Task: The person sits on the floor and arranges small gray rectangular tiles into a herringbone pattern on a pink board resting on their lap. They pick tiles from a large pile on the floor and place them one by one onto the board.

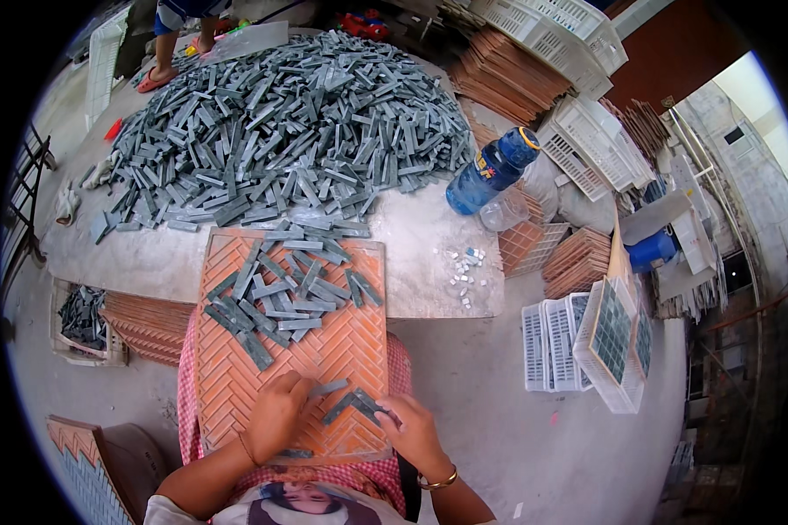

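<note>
An orange herringbone-grooved tray (228,367) lies across my lap and leans on the table's edge. My left hand (278,409) is over its lower middle, fingers closed at the end of a light grey stone strip (329,387). My right hand (411,430) has its thumb and fingers pinched at the end of a dark strip (369,404), near the tray's right edge. Beside that one, another dark strip (340,408) meets it in a V. Several loose strips (280,297) are heaped on the tray's upper half. Under my left wrist, one more strip (296,453) shows partly.
A big pile of grey strips (298,122) covers the table (420,254). A blue bottle (490,172), a clear cup (504,212) and small white chips (466,278) are at its right. White crates (556,346) and stacked orange trays (510,74) stand right. A person's leg (164,54) shows far left.
</note>
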Demonstrator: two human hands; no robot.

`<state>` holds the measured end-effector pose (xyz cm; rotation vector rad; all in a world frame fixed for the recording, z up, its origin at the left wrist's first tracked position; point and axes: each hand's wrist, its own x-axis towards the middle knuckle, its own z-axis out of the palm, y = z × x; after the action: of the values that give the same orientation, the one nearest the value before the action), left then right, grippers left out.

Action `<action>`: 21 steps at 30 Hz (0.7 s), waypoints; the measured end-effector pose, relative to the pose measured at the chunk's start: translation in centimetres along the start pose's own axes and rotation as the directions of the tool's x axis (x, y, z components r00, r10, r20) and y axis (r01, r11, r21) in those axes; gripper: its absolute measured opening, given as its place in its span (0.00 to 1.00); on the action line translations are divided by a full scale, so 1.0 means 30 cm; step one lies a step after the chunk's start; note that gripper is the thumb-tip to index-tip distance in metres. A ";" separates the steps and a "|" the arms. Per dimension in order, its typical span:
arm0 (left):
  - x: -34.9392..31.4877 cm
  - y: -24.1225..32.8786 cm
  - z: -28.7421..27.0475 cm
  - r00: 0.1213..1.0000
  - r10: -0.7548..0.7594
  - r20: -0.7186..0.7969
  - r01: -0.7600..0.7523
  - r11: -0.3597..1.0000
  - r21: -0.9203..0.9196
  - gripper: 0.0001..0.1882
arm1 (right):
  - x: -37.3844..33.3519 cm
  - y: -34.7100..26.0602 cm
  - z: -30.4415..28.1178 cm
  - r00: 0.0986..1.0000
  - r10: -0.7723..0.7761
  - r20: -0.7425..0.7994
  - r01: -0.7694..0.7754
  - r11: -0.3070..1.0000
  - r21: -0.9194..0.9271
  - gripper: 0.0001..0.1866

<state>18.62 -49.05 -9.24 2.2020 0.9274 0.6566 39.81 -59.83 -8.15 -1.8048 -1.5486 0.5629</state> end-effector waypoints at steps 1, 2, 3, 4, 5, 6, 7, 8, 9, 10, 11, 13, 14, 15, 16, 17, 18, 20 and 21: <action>-0.010 0.007 0.006 1.000 -0.007 0.001 0.007 1.000 -0.029 0.11 | -0.002 -0.004 -0.001 1.000 0.010 -0.009 -0.010 1.000 -0.006 0.11; -0.020 0.014 0.015 1.000 -0.001 -0.006 0.001 1.000 -0.027 0.11 | -0.004 -0.011 0.001 1.000 0.019 -0.017 -0.019 1.000 -0.011 0.11; -0.030 0.020 0.024 1.000 0.004 -0.012 -0.004 1.000 -0.025 0.11 | -0.005 -0.017 0.002 0.999 0.028 -0.025 -0.029 0.999 -0.016 0.11; -0.038 0.027 0.028 1.000 0.011 -0.019 -0.012 1.000 -0.023 0.11 | -0.004 -0.020 0.001 1.000 0.019 -0.021 -0.020 1.000 -0.022 0.11; -0.044 0.035 0.028 1.000 0.013 -0.013 -0.014 1.000 -0.005 0.11 | 0.000 -0.021 0.001 1.000 0.010 -0.017 -0.010 1.000 -0.028 0.10; -0.050 0.042 0.027 1.000 0.015 -0.007 -0.015 1.000 0.013 0.10 | 0.002 -0.021 -0.001 1.000 0.001 -0.012 -0.001 0.999 -0.034 0.10; -0.055 0.048 0.026 1.000 0.017 0.000 -0.017 0.999 0.031 0.10 | 0.001 -0.021 -0.007 1.000 -0.003 0.010 0.003 1.000 -0.019 0.10; -0.062 0.056 0.023 1.000 0.000 0.008 -0.001 1.000 0.019 0.10 | -0.001 -0.021 -0.016 0.999 -0.008 0.032 0.008 1.000 -0.003 0.09; -0.068 0.064 0.019 1.000 -0.017 0.017 0.016 1.000 0.008 0.10 | -0.001 -0.022 -0.022 0.998 -0.012 0.054 0.011 1.000 0.012 0.09; -0.074 0.071 0.018 0.999 -0.034 0.028 0.034 0.999 -0.005 0.10 | -0.002 -0.033 -0.028 0.999 0.007 0.041 -0.007 1.000 0.019 0.09; -0.080 0.073 0.017 0.997 -0.045 0.055 0.046 0.999 -0.024 0.10 | -0.001 -0.052 -0.036 0.999 0.025 0.028 -0.026 0.999 0.026 0.09; -0.089 0.076 0.015 0.992 -0.066 0.110 0.073 0.996 -0.060 0.11 | -0.002 -0.063 -0.043 1.000 0.024 0.015 -0.024 0.999 0.021 0.09; -0.090 0.079 0.021 0.990 -0.073 0.119 0.080 0.995 -0.058 0.11 | -0.002 -0.062 -0.042 1.000 0.003 0.016 -0.003 1.000 0.008 0.10; -0.090 0.078 0.032 0.989 -0.080 0.128 0.088 0.994 -0.057 0.11 | -0.001 -0.063 -0.039 1.000 -0.018 0.017 0.018 1.000 -0.004 0.10; -0.089 0.079 0.042 0.987 -0.085 0.138 0.093 0.994 -0.057 0.11 | 0.004 -0.069 -0.035 0.999 -0.050 0.021 0.050 0.999 -0.001 0.10; -0.089 0.084 0.044 0.989 -0.077 0.129 0.085 0.994 -0.063 0.11 | 0.015 -0.081 -0.026 0.996 -0.082 0.027 0.082 0.997 0.002 0.11; -0.089 0.089 0.045 0.990 -0.070 0.119 0.078 0.994 -0.069 0.11 | 0.029 -0.089 -0.016 0.993 -0.114 0.033 0.114 0.994 0.006 0.11; -0.086 0.096 0.050 0.993 -0.078 0.092 0.086 0.992 -0.090 0.12 | 0.072 -0.086 0.015 0.983 -0.167 0.081 0.168 0.986 -0.009 0.11; -0.083 0.097 0.055 0.993 -0.095 0.074 0.102 0.989 -0.105 0.12 | 0.092 -0.075 0.025 0.976 -0.193 0.106 0.195 0.981 -0.016 0.11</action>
<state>19.38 -53.12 -8.69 2.0560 0.9364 0.5679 38.30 -56.84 -6.70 -1.6415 -1.7865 0.5518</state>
